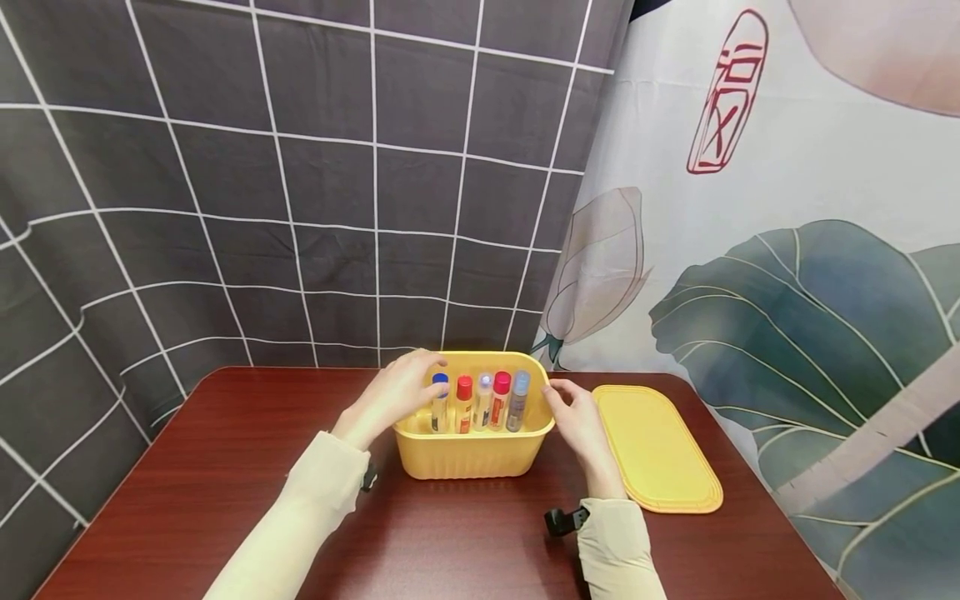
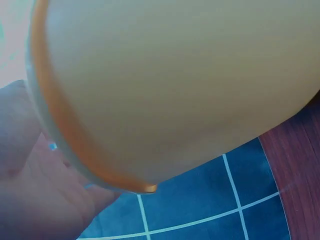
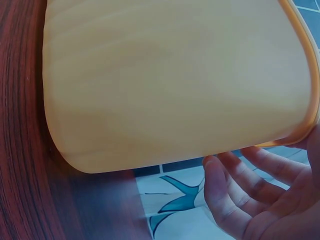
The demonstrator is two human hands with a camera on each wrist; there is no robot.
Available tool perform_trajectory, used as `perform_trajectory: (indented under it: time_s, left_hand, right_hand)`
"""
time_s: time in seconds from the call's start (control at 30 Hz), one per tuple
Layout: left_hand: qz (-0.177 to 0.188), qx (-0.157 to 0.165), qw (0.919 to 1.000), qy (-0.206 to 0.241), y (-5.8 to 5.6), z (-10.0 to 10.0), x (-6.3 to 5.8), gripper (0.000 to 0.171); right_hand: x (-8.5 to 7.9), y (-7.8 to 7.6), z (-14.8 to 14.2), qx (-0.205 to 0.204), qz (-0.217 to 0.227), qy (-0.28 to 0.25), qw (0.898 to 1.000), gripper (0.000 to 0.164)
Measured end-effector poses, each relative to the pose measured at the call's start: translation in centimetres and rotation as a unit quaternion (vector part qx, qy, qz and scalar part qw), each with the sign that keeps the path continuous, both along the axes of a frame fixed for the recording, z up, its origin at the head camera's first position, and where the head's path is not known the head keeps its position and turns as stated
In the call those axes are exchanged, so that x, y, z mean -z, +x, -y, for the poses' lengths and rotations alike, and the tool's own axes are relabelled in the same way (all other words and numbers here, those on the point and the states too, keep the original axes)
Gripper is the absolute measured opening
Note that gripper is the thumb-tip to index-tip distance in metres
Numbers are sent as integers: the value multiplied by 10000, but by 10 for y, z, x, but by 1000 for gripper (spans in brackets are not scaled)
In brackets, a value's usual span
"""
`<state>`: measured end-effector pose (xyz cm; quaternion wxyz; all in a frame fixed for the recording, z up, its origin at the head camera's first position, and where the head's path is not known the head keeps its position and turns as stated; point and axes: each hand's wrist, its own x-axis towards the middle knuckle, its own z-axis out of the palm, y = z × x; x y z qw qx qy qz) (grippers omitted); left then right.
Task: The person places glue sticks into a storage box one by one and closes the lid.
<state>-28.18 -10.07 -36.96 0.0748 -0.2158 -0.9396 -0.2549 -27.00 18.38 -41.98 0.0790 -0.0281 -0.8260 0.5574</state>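
A yellow plastic box (image 1: 471,457) sits on the table with several small capped bottles standing in a row inside. From left to right come a blue-capped bottle (image 1: 439,412), a red-capped bottle (image 1: 464,408), a lilac-capped bottle (image 1: 483,404), another red-capped bottle (image 1: 499,404) and a light-blue-capped bottle (image 1: 517,407). My left hand (image 1: 392,393) reaches over the left rim, thumb tip right beside the blue cap, fingers spread. In the left wrist view the box wall (image 2: 175,90) hides part of that hand. At the right end, fingertips of my right hand (image 1: 581,421) touch the outer wall (image 3: 175,90) below the rim.
To the right of the box a flat yellow lid (image 1: 660,450) lies on the dark red wooden table (image 1: 465,542). A grey gridded cloth (image 1: 322,183) hangs behind the table's back edge, and a white leaf-patterned cloth (image 1: 660,100) hangs at the right.
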Motion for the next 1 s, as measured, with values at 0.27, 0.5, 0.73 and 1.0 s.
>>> perform_trajectory:
  time_s: [0.27, 0.5, 0.73, 1.0]
  left_hand:
    - [-326, -222, 9989, 254, 10, 8, 3, 51]
    - [-385, -574, 9945, 782, 16, 20, 15, 52]
    - [-39, -1028, 9844, 1429, 19, 30, 25, 52]
    - [395, -1312, 9717, 1925, 19, 35, 31, 49]
  right_hand:
    - [-1, -1, -1, 30, -2, 40, 10000, 31]
    - [1, -1, 0, 36, -67, 130, 9999, 30]
    - [3, -1, -1, 25, -147, 177, 9997, 29]
    - [2, -2, 0, 91, -152, 262, 9995, 30]
